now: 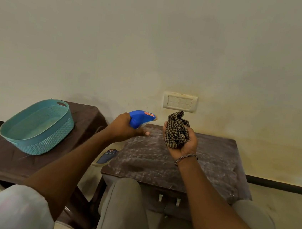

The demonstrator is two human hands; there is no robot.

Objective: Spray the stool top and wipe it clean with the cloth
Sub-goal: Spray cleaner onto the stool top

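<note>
Dark brown stool [206,168] sits right in front of your knees, flat square top, dusty and streaked white. Second brown stool [82,118] to your left carries a teal woven-pattern plastic basket [39,126]. Your left hand [124,128] is wrapped around a spray bottle [139,118], blue plastic head, orange label unreadable, nozzle over the stool's far edge. Your right hand [184,142], palm up above the top, cups a bunched brown-black checked cloth [177,131].

Left hand [124,128] aims spray bottle [140,118]; right hand [182,142] grips cloth [177,130].
</note>
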